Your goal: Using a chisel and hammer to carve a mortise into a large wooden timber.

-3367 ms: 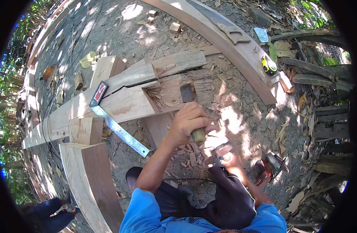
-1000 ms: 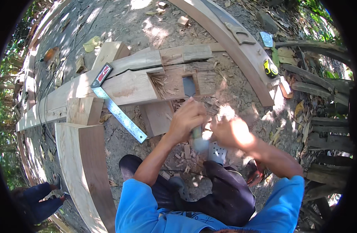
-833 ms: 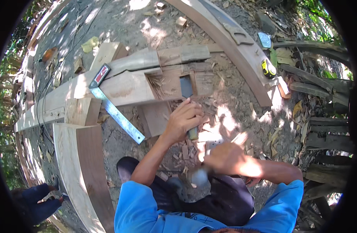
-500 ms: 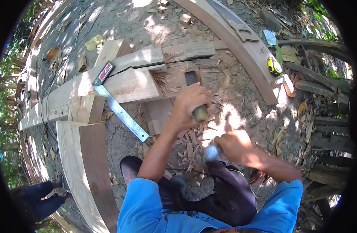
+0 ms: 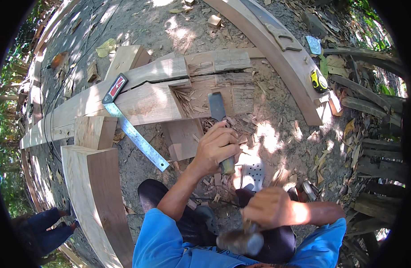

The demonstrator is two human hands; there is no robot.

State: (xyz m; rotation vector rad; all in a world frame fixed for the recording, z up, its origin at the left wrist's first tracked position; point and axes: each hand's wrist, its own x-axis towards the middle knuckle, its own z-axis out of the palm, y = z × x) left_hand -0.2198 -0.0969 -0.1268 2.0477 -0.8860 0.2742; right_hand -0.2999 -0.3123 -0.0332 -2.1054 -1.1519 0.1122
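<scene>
Left hand [image 5: 216, 149] has its fingers wrapped round the chisel [image 5: 217, 107], blade over the notched end of the timber beam [image 5: 147, 105]; from here I cannot tell whether the tip touches wood. Right hand [image 5: 269, 207] has its fingers closed round the hammer [image 5: 241, 242], head blurred. Judged by eye: chisel stiff, moderately heavy, slick along the blade; best gripped mid-handle, clear of edge and butt.

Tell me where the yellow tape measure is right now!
In the head view, the yellow tape measure is at the upper right, by the near end of the curved-looking wooden beam, below the handsaw in the picture.
</scene>
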